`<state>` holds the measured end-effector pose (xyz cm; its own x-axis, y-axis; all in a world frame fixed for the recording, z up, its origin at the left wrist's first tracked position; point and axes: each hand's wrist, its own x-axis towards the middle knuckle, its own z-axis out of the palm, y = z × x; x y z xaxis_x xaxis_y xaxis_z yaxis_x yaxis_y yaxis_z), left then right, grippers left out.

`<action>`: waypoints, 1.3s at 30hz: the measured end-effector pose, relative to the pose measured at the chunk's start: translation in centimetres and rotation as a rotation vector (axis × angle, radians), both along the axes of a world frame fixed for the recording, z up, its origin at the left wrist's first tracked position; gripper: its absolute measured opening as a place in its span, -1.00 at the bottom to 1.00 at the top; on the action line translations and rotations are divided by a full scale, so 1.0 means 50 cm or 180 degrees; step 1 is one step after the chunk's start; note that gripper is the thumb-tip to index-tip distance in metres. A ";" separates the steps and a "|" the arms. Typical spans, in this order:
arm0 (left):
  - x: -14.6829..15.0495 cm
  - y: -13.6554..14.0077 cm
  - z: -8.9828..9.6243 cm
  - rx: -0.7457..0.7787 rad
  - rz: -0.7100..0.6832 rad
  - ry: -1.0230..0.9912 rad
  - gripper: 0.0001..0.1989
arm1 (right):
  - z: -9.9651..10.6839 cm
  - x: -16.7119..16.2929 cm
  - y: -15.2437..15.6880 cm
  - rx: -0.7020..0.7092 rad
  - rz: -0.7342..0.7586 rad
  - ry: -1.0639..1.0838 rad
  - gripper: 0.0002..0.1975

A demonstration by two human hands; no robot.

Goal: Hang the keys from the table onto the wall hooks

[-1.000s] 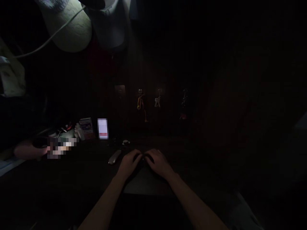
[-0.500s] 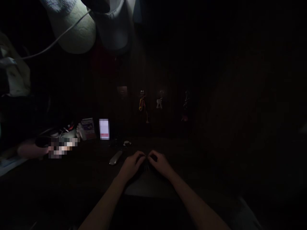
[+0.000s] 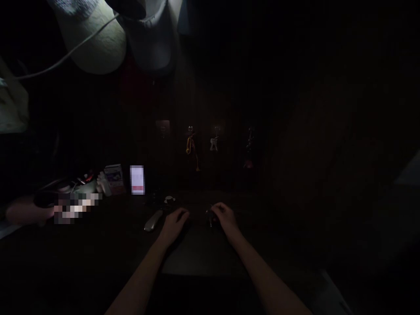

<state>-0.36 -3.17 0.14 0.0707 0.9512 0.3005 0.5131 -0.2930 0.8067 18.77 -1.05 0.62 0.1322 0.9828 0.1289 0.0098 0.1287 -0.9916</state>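
Note:
The scene is very dark. My right hand (image 3: 225, 218) is closed in a pinch over the desk, its fingertips on a small dark bunch with metal glints (image 3: 210, 218) that looks like keys; its exact shape is lost in shadow. To its left, with a gap between them, my left hand (image 3: 174, 222) has its fingers curled together. Whether anything sits between those fingertips I cannot make out. Beside the left hand lies a smooth, light grey elongated object (image 3: 152, 221), and just beyond it a small white piece (image 3: 169, 199).
A lit phone-like screen (image 3: 137, 179) and a small box (image 3: 114, 178) stand at the back left, near a pinkish object (image 3: 28, 210). On the wall hang a yellow cord (image 3: 189, 144), keys (image 3: 214, 144) and another small hanging item (image 3: 249, 148). Caps (image 3: 95, 41) hang above.
My hands were together at the fingertips and have now drawn apart. The glinting bunch has gone right with my right hand. The view has shifted slightly.

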 end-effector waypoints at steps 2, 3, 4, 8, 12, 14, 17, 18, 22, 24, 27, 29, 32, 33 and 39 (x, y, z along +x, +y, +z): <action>-0.001 0.004 -0.004 -0.0045 0.0023 -0.0074 -0.69 | 0.001 0.003 0.001 -0.0023 -0.0025 0.0054 -0.83; -0.002 0.005 -0.006 -0.0065 0.0027 -0.0113 -0.69 | 0.002 0.005 0.001 -0.0009 -0.0028 0.0051 -0.83; -0.002 0.006 -0.007 -0.0081 0.0027 -0.0154 -0.69 | 0.002 0.006 0.002 0.0012 -0.0034 0.0048 -0.83; -0.002 0.009 -0.009 -0.0105 0.0032 -0.0294 -0.70 | 0.000 0.011 0.004 0.0129 -0.0048 0.0222 -0.83; -0.001 0.007 -0.005 -0.0141 0.0028 -0.0391 -0.71 | -0.004 0.015 0.005 0.0084 0.0167 0.0820 -0.83; -0.001 0.006 -0.003 -0.0208 0.0003 -0.0445 -0.70 | -0.004 0.017 0.004 0.0006 0.0316 0.1184 -0.81; -0.001 0.007 -0.002 -0.0278 -0.0025 -0.0547 -0.70 | 0.000 0.021 0.000 -0.0109 0.0467 0.1522 -0.73; -0.001 0.007 -0.002 -0.0281 -0.0036 -0.0582 -0.70 | 0.002 0.022 -0.001 -0.0125 0.0490 0.1594 -0.71; 0.000 0.005 0.000 -0.0272 -0.0023 -0.0699 -0.73 | 0.009 0.027 -0.005 -0.0106 0.0525 0.1843 -0.69; 0.001 0.003 0.002 -0.0275 0.0019 -0.0709 -0.74 | 0.010 0.028 -0.006 -0.0068 0.0524 0.1891 -0.69; 0.002 0.002 0.003 -0.0312 0.0082 -0.0727 -0.73 | 0.010 0.030 -0.007 -0.0007 0.0561 0.1883 -0.67; 0.001 0.003 0.002 -0.0354 0.0094 -0.0765 -0.72 | 0.009 0.030 -0.008 0.0024 0.0590 0.1851 -0.66; 0.000 0.006 -0.001 -0.0382 0.0076 -0.0814 -0.71 | 0.009 0.028 -0.008 0.0086 0.0631 0.1741 -0.65; 0.000 0.006 -0.001 -0.0374 0.0083 -0.0825 -0.71 | 0.009 0.027 -0.008 0.0103 0.0637 0.1692 -0.64; 0.000 0.004 0.004 -0.0360 0.0092 -0.0821 -0.74 | 0.010 0.024 -0.004 0.0194 0.0507 0.1529 -0.59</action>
